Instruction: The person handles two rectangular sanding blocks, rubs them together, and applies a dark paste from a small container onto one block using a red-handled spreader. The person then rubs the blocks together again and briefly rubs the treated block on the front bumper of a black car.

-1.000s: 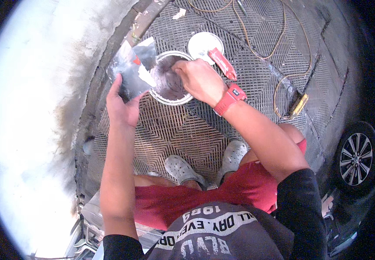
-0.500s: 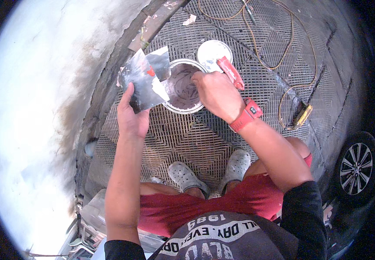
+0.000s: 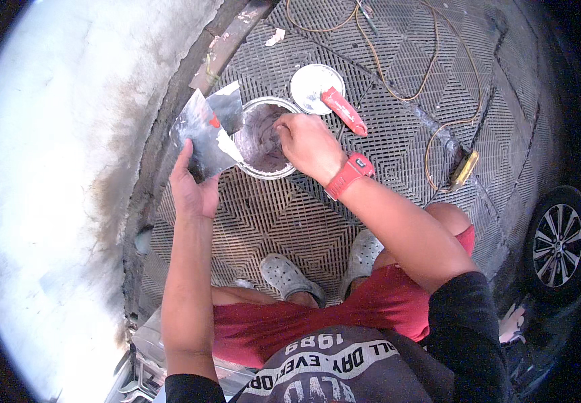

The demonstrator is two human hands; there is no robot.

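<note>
My left hand (image 3: 193, 193) grips a thin, shiny metal plate (image 3: 200, 151) by its lower edge, thumb across its face. A red dab and a pale smear mark the plate. Behind it, partly covered, a second metal sheet (image 3: 227, 106) sticks out toward the can; I cannot tell how it is held. My right hand (image 3: 312, 146), with a red watch on the wrist, is closed over the right side of an open round can (image 3: 269, 176). Greyish paste (image 3: 258, 138) coats the can's inside. Whatever those fingers hold is hidden.
Just beyond the can lies a white-smeared round lid (image 3: 307, 87), with a red squeeze tube (image 3: 345, 113) resting partly on it. A thin hose (image 3: 480, 101) loops over the floor grating to a yellow tool (image 3: 465, 169). A whitish panel (image 3: 69, 168) fills the left; a car wheel (image 3: 558, 245) stands right.
The view has shifted, so the can, lid and tube appear further left. My right hand remains over the can, and my left hand keeps its hold on the plate.
</note>
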